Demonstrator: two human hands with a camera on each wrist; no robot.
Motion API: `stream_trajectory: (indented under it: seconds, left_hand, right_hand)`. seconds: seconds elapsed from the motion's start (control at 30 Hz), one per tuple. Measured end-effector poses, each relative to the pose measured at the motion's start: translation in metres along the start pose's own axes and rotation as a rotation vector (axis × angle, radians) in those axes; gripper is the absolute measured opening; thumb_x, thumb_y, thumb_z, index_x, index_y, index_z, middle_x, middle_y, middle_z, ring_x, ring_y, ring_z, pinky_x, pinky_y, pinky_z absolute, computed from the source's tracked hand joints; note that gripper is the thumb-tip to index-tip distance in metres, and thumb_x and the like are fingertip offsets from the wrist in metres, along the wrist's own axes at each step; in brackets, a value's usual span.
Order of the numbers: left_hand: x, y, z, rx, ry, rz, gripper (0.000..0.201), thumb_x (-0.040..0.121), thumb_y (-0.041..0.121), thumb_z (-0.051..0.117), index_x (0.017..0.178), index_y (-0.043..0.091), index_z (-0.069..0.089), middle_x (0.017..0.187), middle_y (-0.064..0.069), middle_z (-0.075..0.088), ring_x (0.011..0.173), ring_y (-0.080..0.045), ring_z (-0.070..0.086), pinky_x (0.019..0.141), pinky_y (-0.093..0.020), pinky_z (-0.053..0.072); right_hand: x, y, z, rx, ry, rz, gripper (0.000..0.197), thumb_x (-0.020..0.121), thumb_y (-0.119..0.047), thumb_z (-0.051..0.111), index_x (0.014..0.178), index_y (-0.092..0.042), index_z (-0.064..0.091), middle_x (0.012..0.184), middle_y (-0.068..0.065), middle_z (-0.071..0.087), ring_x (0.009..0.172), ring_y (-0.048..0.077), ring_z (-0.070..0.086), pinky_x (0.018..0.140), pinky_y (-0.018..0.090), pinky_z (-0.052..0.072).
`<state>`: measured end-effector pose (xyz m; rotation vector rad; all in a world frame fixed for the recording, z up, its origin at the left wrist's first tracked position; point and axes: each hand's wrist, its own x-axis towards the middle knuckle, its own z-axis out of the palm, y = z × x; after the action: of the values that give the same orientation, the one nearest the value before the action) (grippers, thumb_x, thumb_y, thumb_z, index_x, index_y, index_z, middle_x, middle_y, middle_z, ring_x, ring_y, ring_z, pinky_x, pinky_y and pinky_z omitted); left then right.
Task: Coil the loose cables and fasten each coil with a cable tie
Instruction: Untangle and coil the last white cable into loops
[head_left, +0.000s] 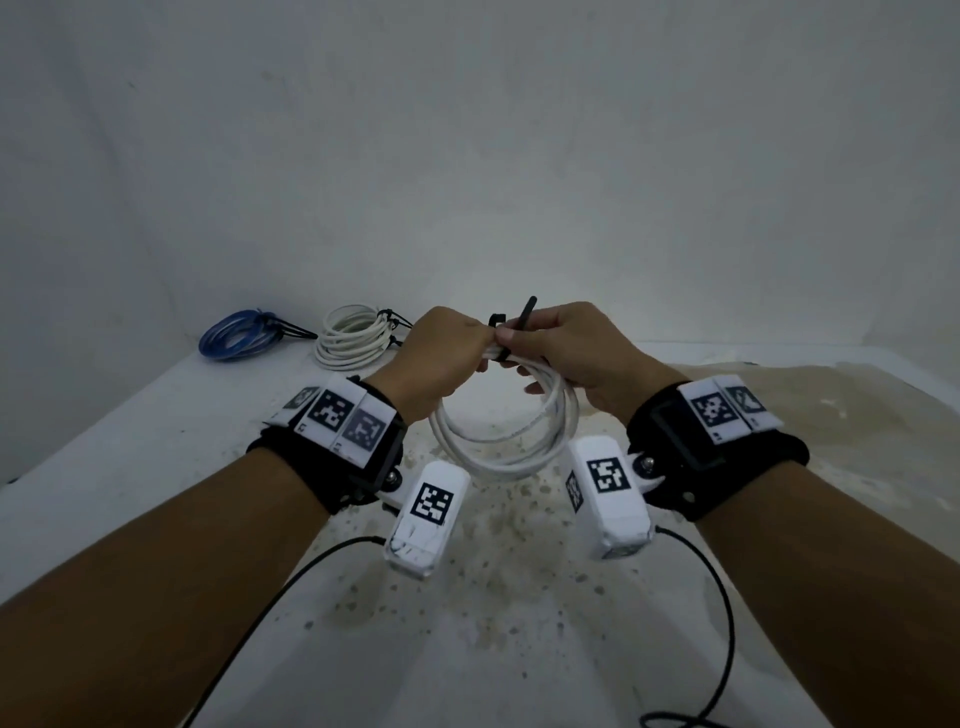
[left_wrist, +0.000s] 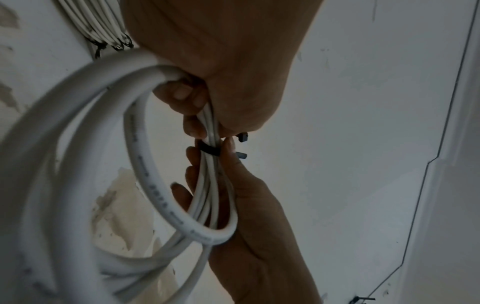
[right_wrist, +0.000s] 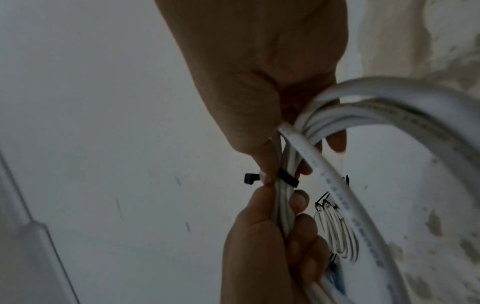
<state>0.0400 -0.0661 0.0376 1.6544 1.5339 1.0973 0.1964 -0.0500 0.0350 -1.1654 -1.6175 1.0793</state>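
Our left hand (head_left: 441, 353) grips the white cable coil (head_left: 498, 441) above the worktop (head_left: 156, 467). Beside it, our right hand (head_left: 576, 353) pinches the black cable tie (head_left: 524, 317) wrapped round that coil.

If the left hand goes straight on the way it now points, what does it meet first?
Probably the right hand: the left hand points across the held white coil at it, their fingers nearly touching at the black cable tie.

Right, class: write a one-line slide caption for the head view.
Both hands wrap a black tie round a white coil; two tied coils lie behind.
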Motion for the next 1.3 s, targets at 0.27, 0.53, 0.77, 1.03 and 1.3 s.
stream_trajectory:
  seconds: [0.27, 0.53, 0.77, 1.03, 1.3]
  left_hand:
    - [0.0, -0.001, 0.007, 0.014, 0.039, -0.036, 0.024, 0.092, 0.013, 0.051, 0.073, 0.001, 0.061, 0.037, 0.008, 0.049, 0.032, -0.003, 0.039, 0.044, -0.024, 0.027]
    - [0.004, -0.014, 0.01, -0.032, 0.009, -0.13, 0.023, 0.09, 0.014, 0.052, 0.073, 0.001, 0.059, 0.056, -0.002, 0.055, 0.036, -0.009, 0.035, 0.039, -0.017, 0.024]
    - [0.024, -0.024, 0.021, -0.055, 0.034, -0.179, 0.024, 0.087, 0.015, 0.057, 0.064, 0.007, 0.06, 0.053, 0.001, 0.057, 0.036, -0.008, 0.039, 0.041, -0.018, 0.026]
    - [0.059, -0.049, 0.029, -0.106, 0.048, -0.263, 0.024, 0.086, 0.007, 0.054, 0.062, 0.006, 0.054, 0.054, -0.004, 0.056, 0.034, -0.012, 0.037, 0.039, -0.017, 0.025]
    - [0.074, -0.069, 0.041, -0.018, 0.021, -0.245, 0.027, 0.093, 0.015, 0.056, 0.067, 0.008, 0.056, 0.048, 0.006, 0.054, 0.027, 0.001, 0.042, 0.033, -0.014, 0.029]
  right_hand:
    - [0.006, 0.015, 0.015, -0.364, 0.347, -0.341, 0.015, 0.091, -0.02, 0.067, 0.103, -0.019, 0.077, 0.092, -0.004, 0.067, 0.088, 0.01, 0.063, 0.072, 0.011, 0.041]
    - [0.005, 0.018, 0.025, -0.398, 0.252, -0.189, 0.035, 0.1, -0.019, 0.056, 0.125, 0.005, 0.05, 0.091, 0.02, 0.068, 0.092, 0.034, 0.063, 0.076, 0.037, 0.047]
    - [0.022, 0.017, 0.027, -0.375, 0.405, -0.171, 0.017, 0.078, -0.035, 0.081, 0.078, -0.021, 0.073, 0.077, -0.002, 0.072, 0.078, 0.014, 0.069, 0.073, 0.027, 0.051]
    - [0.047, 0.043, 0.034, -0.74, 0.247, -0.22, 0.015, 0.09, -0.014, 0.064, 0.094, -0.013, 0.079, 0.083, 0.005, 0.072, 0.084, 0.024, 0.066, 0.068, 0.027, 0.045]
    - [0.062, 0.071, 0.039, -0.519, 0.381, -0.244, 0.018, 0.083, -0.02, 0.078, 0.092, -0.016, 0.064, 0.071, -0.005, 0.067, 0.069, 0.009, 0.064, 0.062, 0.013, 0.045]
